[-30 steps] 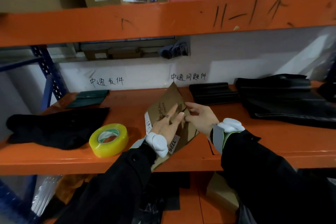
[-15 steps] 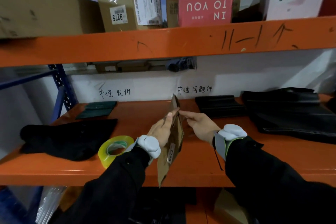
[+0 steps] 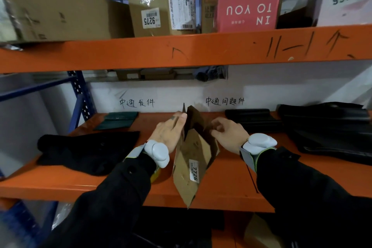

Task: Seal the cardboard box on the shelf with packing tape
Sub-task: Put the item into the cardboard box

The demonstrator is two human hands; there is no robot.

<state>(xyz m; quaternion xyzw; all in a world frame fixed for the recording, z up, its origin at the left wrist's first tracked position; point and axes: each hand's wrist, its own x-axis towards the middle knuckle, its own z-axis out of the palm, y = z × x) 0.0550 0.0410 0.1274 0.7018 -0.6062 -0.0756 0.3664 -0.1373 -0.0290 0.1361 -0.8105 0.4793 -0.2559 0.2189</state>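
Though half-hidden, tape [image 3: 156,176] under sleeve [image 3: 120,187].

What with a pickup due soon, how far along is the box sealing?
Done: nothing; the part-opened box is unsealed. In hand: the left hand presses one side, the right hand pinches the other. Left: square it, fold flaps, fetch the tape, mostly hidden behind the left wrist, and seal.

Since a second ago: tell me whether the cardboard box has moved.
Yes. The cardboard box has turned from broadside to edge-on against the front edge of the orange shelf; its lower corner still overhangs it.
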